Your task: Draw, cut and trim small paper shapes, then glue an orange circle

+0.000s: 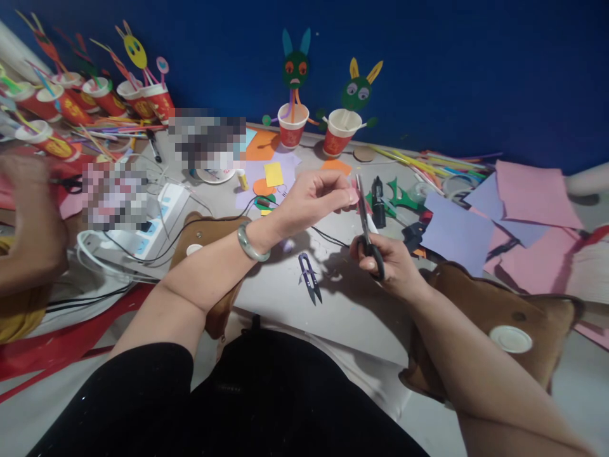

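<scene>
Between the thumb and fingers of my left hand (318, 200) is a small piece of pink paper (353, 195). My right hand (392, 263) grips black-handled scissors (365, 216) whose blades point away from me, right beside the pink paper. From this angle I cannot tell whether the blades touch it. Below both hands, a pair of dark thread snips (309, 278) lies on the table (266, 289). A black marker (378, 202) and green paper scraps (404, 195) lie just beyond the scissors.
Two paper cups with green-headed paper figures, a left one (293, 127) and a right one (341, 132), stand against the blue wall (428, 51). Purple paper (457, 228) and pink paper sheets (533, 193) spread at right. A power strip (152, 222) and another person's arm (35, 222) are at left.
</scene>
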Tool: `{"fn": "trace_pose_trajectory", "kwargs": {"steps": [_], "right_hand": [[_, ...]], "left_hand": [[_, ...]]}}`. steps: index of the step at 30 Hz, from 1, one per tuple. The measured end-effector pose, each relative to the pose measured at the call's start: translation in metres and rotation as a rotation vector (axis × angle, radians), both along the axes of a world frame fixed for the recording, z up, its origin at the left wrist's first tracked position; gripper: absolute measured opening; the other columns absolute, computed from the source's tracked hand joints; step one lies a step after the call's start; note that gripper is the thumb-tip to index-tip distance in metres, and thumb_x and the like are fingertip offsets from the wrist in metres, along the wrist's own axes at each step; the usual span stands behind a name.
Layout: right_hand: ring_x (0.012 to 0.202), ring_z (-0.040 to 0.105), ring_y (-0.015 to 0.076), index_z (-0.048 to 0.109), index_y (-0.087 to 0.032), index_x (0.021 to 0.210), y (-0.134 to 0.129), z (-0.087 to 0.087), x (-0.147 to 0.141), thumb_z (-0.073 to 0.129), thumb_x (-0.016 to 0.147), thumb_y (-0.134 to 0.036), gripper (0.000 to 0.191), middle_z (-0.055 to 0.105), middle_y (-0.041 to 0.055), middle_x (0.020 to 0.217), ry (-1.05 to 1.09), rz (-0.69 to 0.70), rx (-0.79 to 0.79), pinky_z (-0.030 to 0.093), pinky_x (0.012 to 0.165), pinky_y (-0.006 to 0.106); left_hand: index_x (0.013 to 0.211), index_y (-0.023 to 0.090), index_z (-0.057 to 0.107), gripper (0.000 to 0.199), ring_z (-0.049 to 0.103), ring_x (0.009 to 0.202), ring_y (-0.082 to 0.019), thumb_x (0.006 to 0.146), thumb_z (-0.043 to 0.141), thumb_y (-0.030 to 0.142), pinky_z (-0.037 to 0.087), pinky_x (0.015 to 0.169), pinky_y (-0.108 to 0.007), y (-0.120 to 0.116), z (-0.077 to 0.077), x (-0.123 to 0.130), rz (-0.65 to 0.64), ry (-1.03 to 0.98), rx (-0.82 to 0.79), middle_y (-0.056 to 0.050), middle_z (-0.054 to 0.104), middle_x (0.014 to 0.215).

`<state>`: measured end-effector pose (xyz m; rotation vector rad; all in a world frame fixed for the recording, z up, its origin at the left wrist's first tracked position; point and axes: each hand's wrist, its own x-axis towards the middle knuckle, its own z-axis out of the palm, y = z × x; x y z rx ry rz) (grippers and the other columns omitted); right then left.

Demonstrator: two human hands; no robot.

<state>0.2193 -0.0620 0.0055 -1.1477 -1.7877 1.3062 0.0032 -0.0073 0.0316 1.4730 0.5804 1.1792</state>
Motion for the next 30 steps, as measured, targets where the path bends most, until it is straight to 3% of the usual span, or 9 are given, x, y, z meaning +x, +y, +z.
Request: {"fn": "trace_pose_trajectory", "kwargs": {"steps": [30], "right_hand": [[0.054, 0.040, 0.0128, 0.060, -0.021, 0.061, 0.0002, -0.0037, -0.0005, 0.083, 0.066, -0.085, 0.068, 0.050, -0.0022, 0.056, 0.023, -0.021, -0.007, 0.036, 0.055, 0.030]], "left_hand": [[0.068, 0.019, 0.057, 0.040, 0.058, 0.069, -0.010, 0.085, 0.081, 0.046, 0.051, 0.070, -0.029, 0.0005, 0.0046, -0.0013, 0.049, 0.033, -0.075, 0.001, 0.063, 0.071]]}}
